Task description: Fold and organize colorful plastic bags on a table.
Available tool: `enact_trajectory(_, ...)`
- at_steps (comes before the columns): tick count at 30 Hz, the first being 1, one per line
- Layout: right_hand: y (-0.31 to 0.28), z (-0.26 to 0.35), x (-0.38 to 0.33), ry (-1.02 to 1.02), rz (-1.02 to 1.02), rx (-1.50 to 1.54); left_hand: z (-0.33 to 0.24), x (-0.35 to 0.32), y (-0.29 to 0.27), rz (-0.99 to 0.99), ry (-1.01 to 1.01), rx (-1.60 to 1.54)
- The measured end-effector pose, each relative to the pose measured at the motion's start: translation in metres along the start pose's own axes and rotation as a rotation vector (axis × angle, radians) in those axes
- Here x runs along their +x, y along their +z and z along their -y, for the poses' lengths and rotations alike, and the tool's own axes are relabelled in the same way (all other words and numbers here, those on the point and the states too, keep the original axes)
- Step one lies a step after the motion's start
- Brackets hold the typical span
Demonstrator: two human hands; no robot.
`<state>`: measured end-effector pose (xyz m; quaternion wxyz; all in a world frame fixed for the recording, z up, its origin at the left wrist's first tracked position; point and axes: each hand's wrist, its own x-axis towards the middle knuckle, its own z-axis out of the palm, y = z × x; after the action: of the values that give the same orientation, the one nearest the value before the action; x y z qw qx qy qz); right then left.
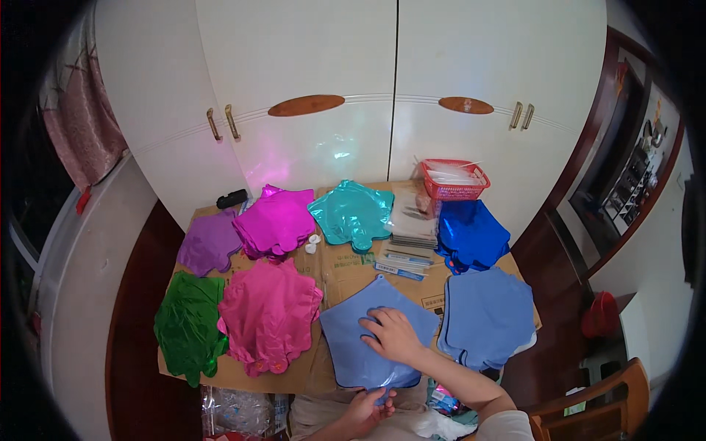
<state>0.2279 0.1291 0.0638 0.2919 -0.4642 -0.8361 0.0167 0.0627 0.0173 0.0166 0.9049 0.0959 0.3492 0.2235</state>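
A pale blue star-shaped foil balloon, flat and uninflated, lies in front of me at the near edge of the cardboard-topped table. Its bottom tab is pinched in my left hand, thumb against fingers. My right hand rests on the middle of the foil, fingers apart and slightly bent. Dark edges along the bottom hint at more layers beneath, though I cannot tell how many. To the right is a stack of similar pale blue foil balloons.
Around the cardboard lie pink, green, purple, magenta, teal and dark blue foil balloons. A red basket, clear packets and thin packaged strips sit toward the back. A wooden chair stands right.
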Motion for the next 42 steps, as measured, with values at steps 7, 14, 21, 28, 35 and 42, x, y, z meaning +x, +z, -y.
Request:
enact_trajectory(7, 0.001, -0.003, -0.002, 0.000, 0.000, 0.014, -0.029, -0.027, 0.017, -0.017, 0.109, 0.157)
enact_trajectory(14, 0.001, -0.004, -0.004, 0.013, 0.037, 0.014, -0.112, -0.031, 0.038, -0.473, 0.397, 0.767)
enact_trajectory(21, -0.001, -0.003, -0.003, 0.043, 0.158, -0.001, -0.132, 0.004, 0.012, -0.692, 0.671, 1.817)
enact_trajectory(28, -0.002, -0.003, -0.002, 0.041, 0.202, -0.024, -0.129, 0.002, 0.018, -0.607, 0.667, 1.593)
enact_trajectory(35, 0.005, -0.015, -0.006, 0.003, 0.201, -0.022, -0.114, 0.012, 0.041, -0.470, 0.699, 1.435)
enact_trajectory(42, 0.008, -0.019, -0.007, 0.251, -0.082, 0.350, -0.111, 0.021, 0.034, -0.453, 0.635, 1.451)
